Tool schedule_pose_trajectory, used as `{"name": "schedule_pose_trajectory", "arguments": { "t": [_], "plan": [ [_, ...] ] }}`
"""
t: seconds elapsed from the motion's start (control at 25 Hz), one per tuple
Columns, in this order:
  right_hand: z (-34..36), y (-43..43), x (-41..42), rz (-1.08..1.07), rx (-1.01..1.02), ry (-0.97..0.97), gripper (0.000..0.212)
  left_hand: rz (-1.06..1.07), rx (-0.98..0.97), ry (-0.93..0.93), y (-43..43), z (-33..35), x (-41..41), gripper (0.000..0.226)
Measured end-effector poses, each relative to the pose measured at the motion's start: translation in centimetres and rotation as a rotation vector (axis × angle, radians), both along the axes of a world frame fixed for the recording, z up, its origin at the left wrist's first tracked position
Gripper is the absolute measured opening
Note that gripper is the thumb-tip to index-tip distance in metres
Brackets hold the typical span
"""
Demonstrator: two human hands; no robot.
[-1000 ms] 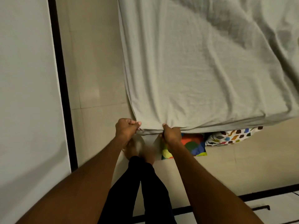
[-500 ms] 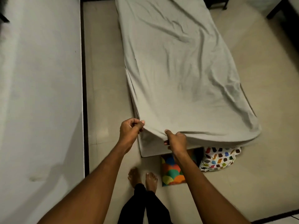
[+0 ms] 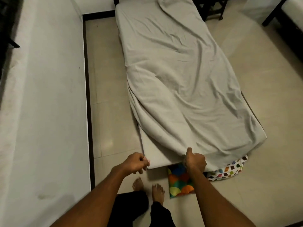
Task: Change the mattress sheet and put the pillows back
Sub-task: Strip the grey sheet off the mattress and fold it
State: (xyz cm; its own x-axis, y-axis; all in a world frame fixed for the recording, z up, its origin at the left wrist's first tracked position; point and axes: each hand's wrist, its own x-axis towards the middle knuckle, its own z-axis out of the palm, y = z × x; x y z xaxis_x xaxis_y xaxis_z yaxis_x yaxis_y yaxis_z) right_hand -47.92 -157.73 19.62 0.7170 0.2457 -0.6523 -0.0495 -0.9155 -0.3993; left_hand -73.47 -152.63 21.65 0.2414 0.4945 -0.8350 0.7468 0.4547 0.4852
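A rumpled grey sheet (image 3: pixel 180 79) lies along the narrow mattress (image 3: pixel 155 154), whose near left corner is bare. My right hand (image 3: pixel 195 161) is shut on the sheet's near edge at the foot of the mattress. Beside the bare corner, my left hand (image 3: pixel 136 163) is a closed fist with no cloth visible in it. On the floor at the foot lie two pillows: a bright multicoloured pillow (image 3: pixel 178 184), partly behind my right forearm, and a white pillow with coloured patches (image 3: pixel 229 169), partly under the hanging sheet.
A second, wider white mattress (image 3: pixel 41 112) in a dark frame (image 3: pixel 87 95) runs along the left, leaving a floor aisle (image 3: pixel 106 79) between. Dark furniture legs (image 3: pixel 211 10) stand at the back, and another dark frame (image 3: pixel 278 22) at the back right. My bare feet (image 3: pixel 147 187) stand just before the mattress.
The view has risen and pulled back to show the whole mattress. My left hand has let go of the sheet, which has slid right and bared the near left corner. My right hand still grips it.
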Motion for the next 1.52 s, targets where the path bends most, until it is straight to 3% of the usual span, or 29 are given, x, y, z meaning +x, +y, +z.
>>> {"name": "schedule_pose_trajectory", "arguments": {
  "t": [0.24,0.48,0.76,1.08,1.52],
  "plan": [
    [-0.5,6.0,-6.2,0.183,-0.034,0.048,0.054,-0.077,-0.064,0.087,4.2,-1.1,-6.2,0.015],
    [3.2,18.0,-14.3,0.367,-0.019,0.049,0.043,-0.079,0.119,-0.017,19.9,0.6,-9.8,0.015],
    [5.7,32.7,-20.6,0.367,0.032,0.079,0.035,-0.129,0.18,0.008,35.7,2.2,-15.2,0.013],
    [3.9,56.7,-23.8,0.431,0.074,0.096,0.039,-0.089,0.247,0.034,59.5,2.8,-16.0,0.013],
    [7.0,87.8,-22.4,0.498,0.088,0.066,0.039,-0.032,0.259,0.048,89.8,6.2,-16.3,0.016]
  ]
}}
